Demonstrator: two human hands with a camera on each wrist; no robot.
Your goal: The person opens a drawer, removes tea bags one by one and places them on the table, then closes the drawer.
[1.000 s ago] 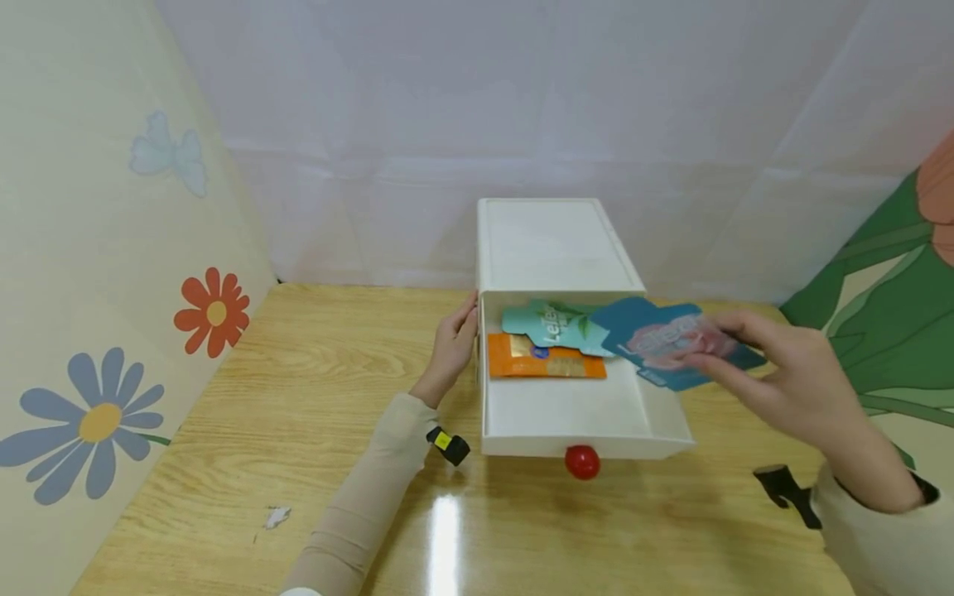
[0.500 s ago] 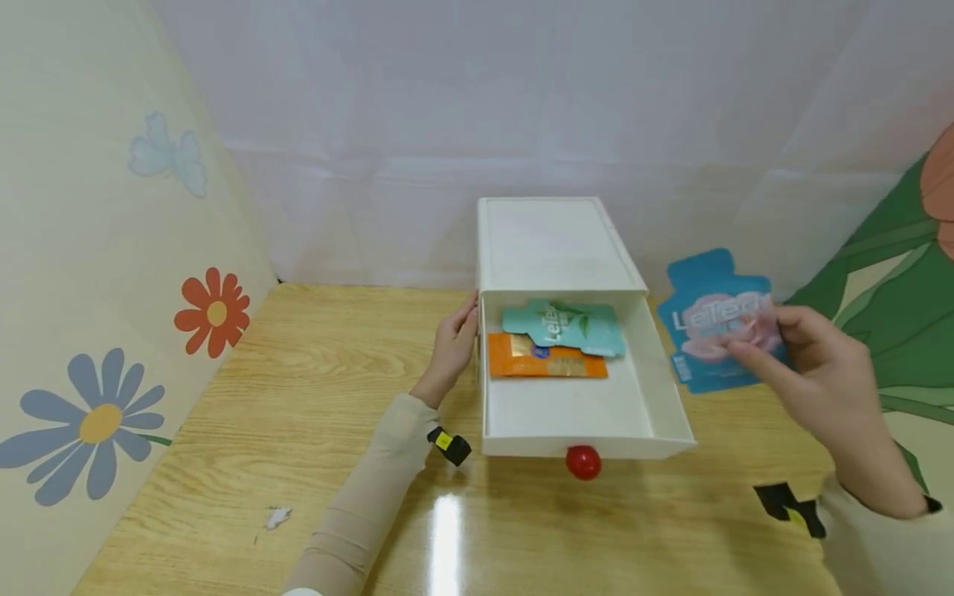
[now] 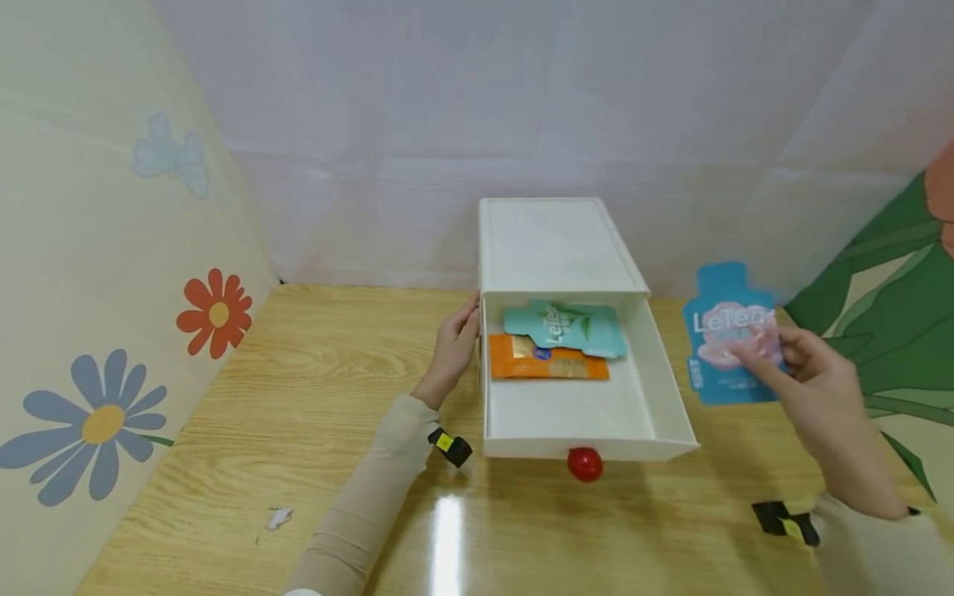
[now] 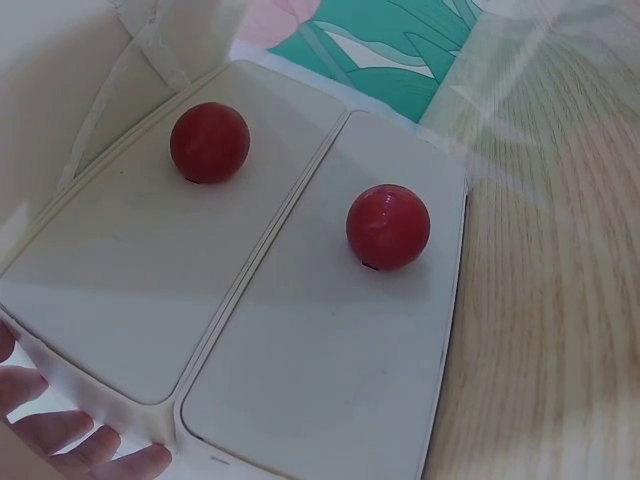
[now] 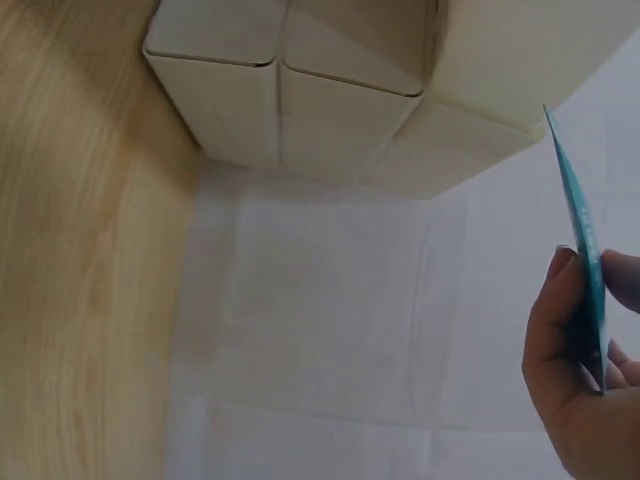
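Note:
My right hand (image 3: 823, 393) pinches a flat blue LeTea pouch (image 3: 734, 364) with a pink flower print, right of the drawer. In the right wrist view the pouch (image 5: 583, 215) shows edge-on between thumb and fingers. A white drawer (image 3: 574, 414) stands pulled out of the white cabinet (image 3: 555, 244), its red knob (image 3: 585, 465) in front. Inside, a mint-green LeTea pouch (image 3: 589, 329) partly covers an orange packet (image 3: 514, 364). My left hand (image 3: 452, 348) rests against the cabinet's left side; its fingers (image 4: 95, 450) lie at the cabinet edge in the left wrist view.
Below the pulled-out drawer, the left wrist view shows two shut drawer fronts with red knobs (image 4: 388, 227). The cabinet stands on a wood-grain table (image 3: 335, 356) against a pale back wall (image 3: 387, 124). A flower-painted panel (image 3: 89, 290) borders the left side.
My right hand has lifted the blue pouch from over the drawer's right part, moved it to the right and turned it more upright. The left hand stays in place.

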